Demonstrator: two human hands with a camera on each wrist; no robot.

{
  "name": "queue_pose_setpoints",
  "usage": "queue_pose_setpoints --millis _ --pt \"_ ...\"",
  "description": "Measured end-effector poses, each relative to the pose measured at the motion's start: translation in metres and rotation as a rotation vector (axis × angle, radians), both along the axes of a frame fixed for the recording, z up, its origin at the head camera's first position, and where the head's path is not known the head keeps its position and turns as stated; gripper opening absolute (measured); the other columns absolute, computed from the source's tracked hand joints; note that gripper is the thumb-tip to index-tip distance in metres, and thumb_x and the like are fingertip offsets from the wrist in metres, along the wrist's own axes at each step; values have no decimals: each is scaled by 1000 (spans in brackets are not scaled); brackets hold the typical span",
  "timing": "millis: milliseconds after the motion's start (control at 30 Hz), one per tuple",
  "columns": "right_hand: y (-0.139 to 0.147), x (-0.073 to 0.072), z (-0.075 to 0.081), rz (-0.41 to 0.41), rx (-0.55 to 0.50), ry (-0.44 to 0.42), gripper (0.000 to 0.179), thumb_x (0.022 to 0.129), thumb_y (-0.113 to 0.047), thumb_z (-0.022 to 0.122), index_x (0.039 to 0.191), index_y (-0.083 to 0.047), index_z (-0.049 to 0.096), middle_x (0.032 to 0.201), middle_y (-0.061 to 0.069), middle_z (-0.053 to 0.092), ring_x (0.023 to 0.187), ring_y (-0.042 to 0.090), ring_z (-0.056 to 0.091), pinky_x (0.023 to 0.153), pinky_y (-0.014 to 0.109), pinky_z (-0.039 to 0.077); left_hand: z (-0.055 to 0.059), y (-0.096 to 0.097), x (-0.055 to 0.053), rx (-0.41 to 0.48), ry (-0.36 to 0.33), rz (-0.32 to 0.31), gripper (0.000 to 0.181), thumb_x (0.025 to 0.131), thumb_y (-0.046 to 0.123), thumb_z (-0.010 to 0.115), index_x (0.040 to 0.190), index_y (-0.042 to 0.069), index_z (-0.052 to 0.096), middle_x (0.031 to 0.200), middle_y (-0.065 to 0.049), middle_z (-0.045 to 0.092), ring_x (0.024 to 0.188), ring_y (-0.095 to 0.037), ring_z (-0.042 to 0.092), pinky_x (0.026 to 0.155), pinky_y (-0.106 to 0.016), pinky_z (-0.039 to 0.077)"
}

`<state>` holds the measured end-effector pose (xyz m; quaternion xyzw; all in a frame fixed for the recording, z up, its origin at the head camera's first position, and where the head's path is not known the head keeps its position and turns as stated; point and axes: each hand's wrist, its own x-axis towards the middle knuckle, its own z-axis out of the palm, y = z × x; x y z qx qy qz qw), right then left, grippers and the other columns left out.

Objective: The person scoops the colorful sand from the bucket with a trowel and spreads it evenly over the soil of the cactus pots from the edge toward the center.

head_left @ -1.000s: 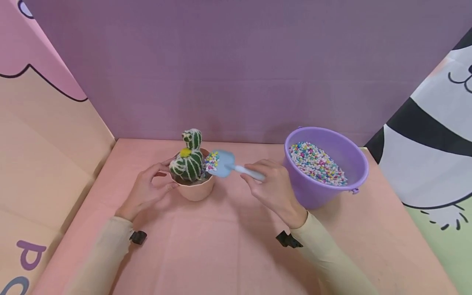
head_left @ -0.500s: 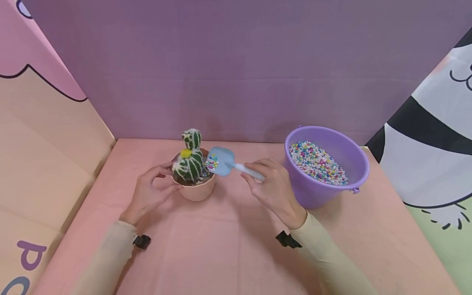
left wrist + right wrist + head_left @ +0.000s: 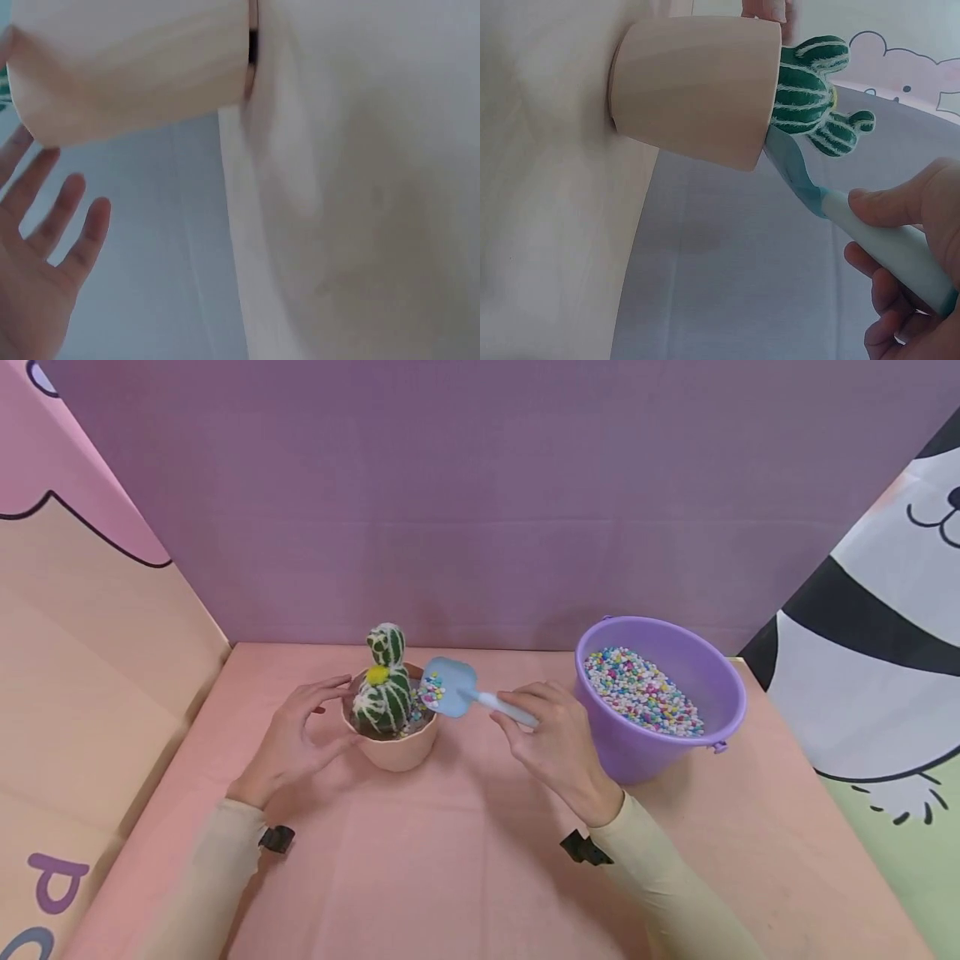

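A green cactus with white stripes and a yellow flower stands upright in a peach flowerpot. My left hand is spread at the pot's left side, thumb and fingertips right at the rim. In the left wrist view its relaxed fingers show beside the pot. My right hand grips the pale handle of a small blue shovel. Its blade tip, bearing colourful beads, lies over the pot's right rim. The right wrist view shows the blade leaning on that rim beside the cactus.
A purple bucket, partly filled with multicoloured beads, stands to the right on the pink tabletop. A purple backdrop rises behind, with printed cloth panels on both sides.
Some beads have slid off the shovel blade into the pot. My left hand's fingers have loosened from the rim, and the cactus has shifted slightly. The right hand stays nearly in place.
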<state>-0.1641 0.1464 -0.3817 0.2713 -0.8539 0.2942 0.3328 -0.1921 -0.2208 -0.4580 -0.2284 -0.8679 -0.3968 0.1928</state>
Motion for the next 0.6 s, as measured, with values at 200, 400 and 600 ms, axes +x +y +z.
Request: queue_pose_setpoints --millis 200,400,600 --pt "-1 -1 0 19 6 10 26 80 -10 93 103 -1 84 91 11 80 84 28 72 74 39 59 -5 -5 -2 39 -11 -3 48 77 14 96 121 11 76 150 -7 66 129 -25 63 94 -26 51" --pt "-2 -2 -1 22 -3 24 26 79 -8 93 103 0 84 93 12 81 83 29 71 72 39 59 -7 1 0 100 31 20 46 71 14 99 112 11 78 145 -7 69 128 -31 65 92 -20 49" --pt "-2 -2 -3 15 -7 31 27 79 -8 93 104 -2 84 94 11 81 84 28 71 71 38 59 -7 7 2 112 66 55 44 66 16 102 102 13 79 136 -7 72 123 -24 66 88 -23 50"
